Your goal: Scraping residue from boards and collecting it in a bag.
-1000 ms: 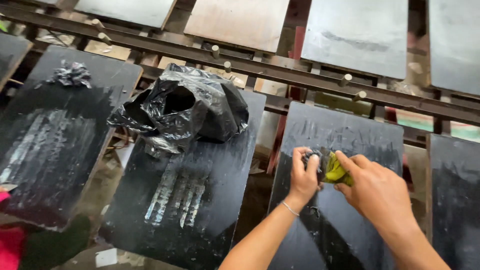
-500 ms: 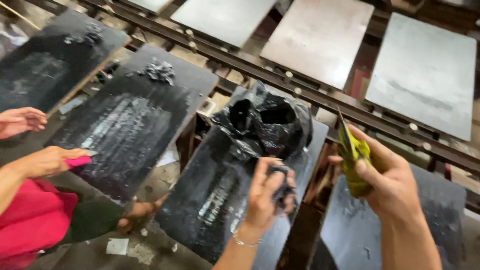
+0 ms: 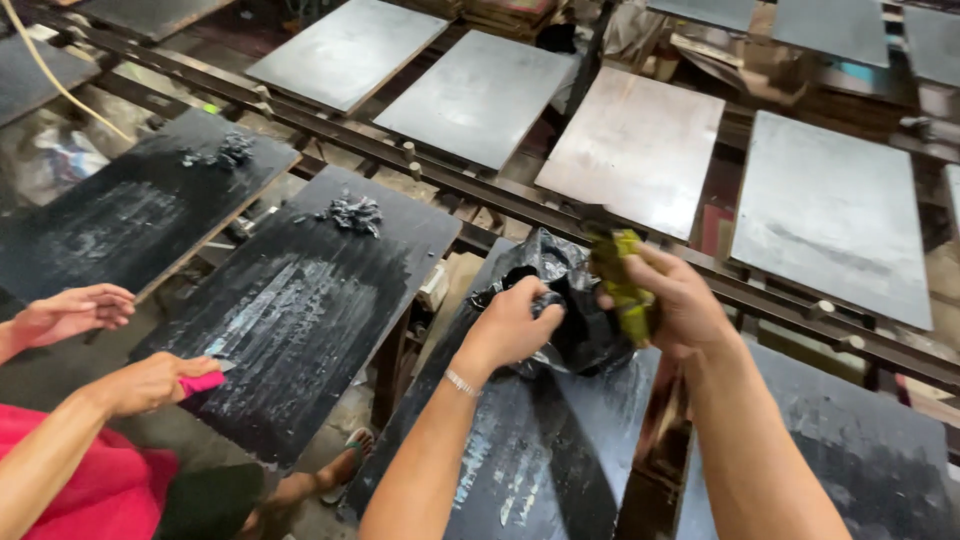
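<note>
Compared with half a second ago, the view has swung so the black plastic bag (image 3: pixel 560 300) now sits at centre rather than up at 12 o'clock, and the left hand (image 3: pixel 515 325) has gone from hovering short of the bag to pressing into its open mouth. The right hand (image 3: pixel 672 300) has come down from a raised position to just beside the bag's rim at 3 o'clock.

Both forearms reach up from the bottom edge, the left from 6 o'clock, the right from 5 o'clock, converging at the bag. The left wrist carries a thin bracelet (image 3: pixel 461 382).

The left hand is curled narrowly, fingers pinching the bag's crumpled edge. The right hand is closed around a yellow-green scraper (image 3: pixel 622 280) smeared dark, its tip pointing toward 11 o'clock.

The bag rests on the far end of a black-coated board (image 3: pixel 520 450). At 9 o'clock, another person's hands work a neighbouring board (image 3: pixel 300 310): one holds a pink scraper (image 3: pixel 203 381) against the wet surface, the other hand (image 3: pixel 72 312) hangs loosely open near the next board.
</note>
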